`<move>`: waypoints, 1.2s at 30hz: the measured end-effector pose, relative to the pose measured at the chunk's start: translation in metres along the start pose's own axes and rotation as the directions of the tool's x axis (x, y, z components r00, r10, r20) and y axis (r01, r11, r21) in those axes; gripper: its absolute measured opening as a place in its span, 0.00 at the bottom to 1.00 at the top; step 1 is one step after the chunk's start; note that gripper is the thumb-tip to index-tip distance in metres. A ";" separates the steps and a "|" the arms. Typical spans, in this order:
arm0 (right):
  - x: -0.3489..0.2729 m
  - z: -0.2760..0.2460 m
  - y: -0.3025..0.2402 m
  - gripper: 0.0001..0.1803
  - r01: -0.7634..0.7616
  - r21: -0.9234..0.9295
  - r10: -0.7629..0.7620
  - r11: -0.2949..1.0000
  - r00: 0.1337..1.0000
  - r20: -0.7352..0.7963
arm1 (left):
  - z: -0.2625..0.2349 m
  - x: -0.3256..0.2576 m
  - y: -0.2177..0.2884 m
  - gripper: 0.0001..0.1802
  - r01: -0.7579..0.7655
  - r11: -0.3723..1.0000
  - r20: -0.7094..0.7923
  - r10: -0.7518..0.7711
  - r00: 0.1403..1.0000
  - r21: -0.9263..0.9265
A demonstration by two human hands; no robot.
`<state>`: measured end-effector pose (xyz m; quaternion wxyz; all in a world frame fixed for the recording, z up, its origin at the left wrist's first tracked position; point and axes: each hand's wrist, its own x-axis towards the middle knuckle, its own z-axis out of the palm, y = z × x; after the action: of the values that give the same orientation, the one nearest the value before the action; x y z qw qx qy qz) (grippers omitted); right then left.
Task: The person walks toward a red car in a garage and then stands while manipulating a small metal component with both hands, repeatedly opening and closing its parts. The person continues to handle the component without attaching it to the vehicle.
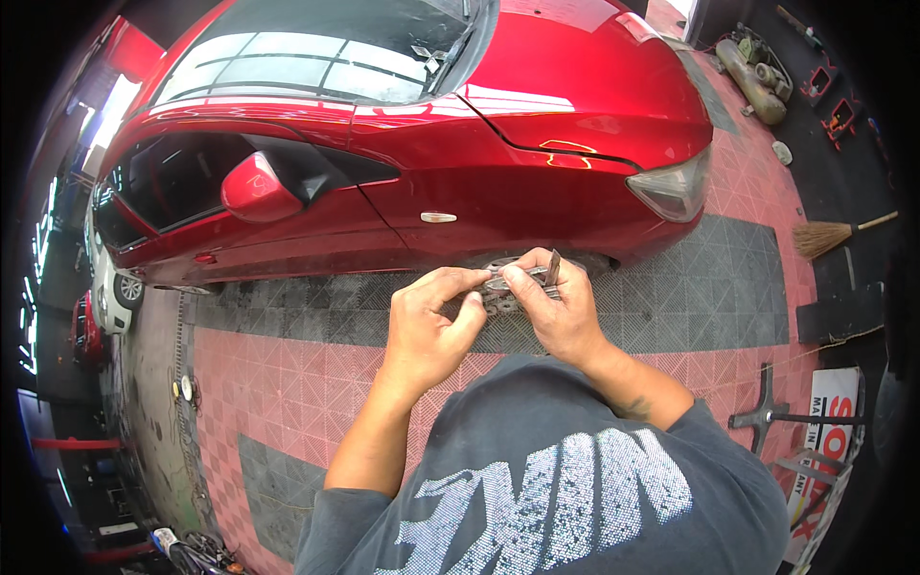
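My left hand (431,326) and my right hand (556,307) meet in front of my chest, fingertips pinching one small grey metal strip (499,277) between them. A short dark stub (553,264) sticks up from my right hand's fingers. Both hands hover above the front wheel (498,287) of a shiny red car (460,163), which stands side-on just ahead of me. The wheel is mostly hidden behind my hands. I wear a grey shirt (565,489) with pale lettering.
Red and grey grid floor tiles (287,383) lie underfoot. A cross-shaped wheel wrench (767,412) and a signboard (829,431) lie at right, a broom (829,235) farther right, and a compressor-like machine (752,67) at top right. Other cars (105,287) stand at left.
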<state>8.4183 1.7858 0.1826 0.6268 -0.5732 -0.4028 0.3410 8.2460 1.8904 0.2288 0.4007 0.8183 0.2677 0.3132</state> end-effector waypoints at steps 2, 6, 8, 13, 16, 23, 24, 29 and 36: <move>0.000 0.004 0.001 0.10 0.055 0.020 -0.054 0.998 0.998 -0.015 | 0.001 0.000 0.006 0.13 0.008 0.999 -0.012 -0.007 1.000 0.036; -0.004 0.008 -0.003 0.09 0.160 -0.117 -0.166 0.980 0.985 -0.043 | 0.004 0.000 0.006 0.14 0.064 0.996 -0.027 -0.062 0.998 0.067; -0.006 0.010 -0.005 0.08 0.263 -0.212 -0.276 0.941 0.960 -0.035 | 0.006 0.000 0.005 0.12 0.101 0.991 -0.041 -0.098 0.994 0.088; -0.009 0.012 -0.010 0.07 0.401 -0.273 -0.423 0.874 0.906 -0.025 | 0.019 0.000 0.000 0.09 -0.016 0.992 -0.143 0.035 0.989 0.126; -0.008 0.012 -0.008 0.06 0.426 -0.273 -0.454 0.863 0.890 -0.048 | 0.024 -0.001 -0.006 0.07 -0.123 0.972 -0.190 0.162 0.968 0.201; -0.005 0.005 -0.005 0.08 0.170 -0.156 -0.180 0.973 0.982 -0.056 | 0.021 -0.004 -0.014 0.11 -0.044 0.992 -0.133 0.060 0.989 0.117; -0.003 0.003 0.001 0.09 0.148 -0.114 -0.156 0.982 0.986 -0.065 | 0.017 -0.003 -0.009 0.12 0.013 0.998 -0.092 -0.007 0.996 0.068; -0.001 0.006 0.002 0.10 0.163 -0.083 -0.169 0.983 0.984 -0.058 | 0.009 0.000 -0.003 0.11 0.064 0.998 -0.008 -0.064 0.998 -0.004; -0.010 0.010 -0.003 0.06 0.345 -0.272 -0.365 0.898 0.931 -0.024 | 0.006 0.001 0.009 0.10 0.267 0.963 0.037 -0.269 0.962 0.048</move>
<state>8.4050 1.7808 0.1847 0.6112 -0.5806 -0.5186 0.1427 8.2524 1.8832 0.2336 0.4277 0.7895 0.3738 0.2327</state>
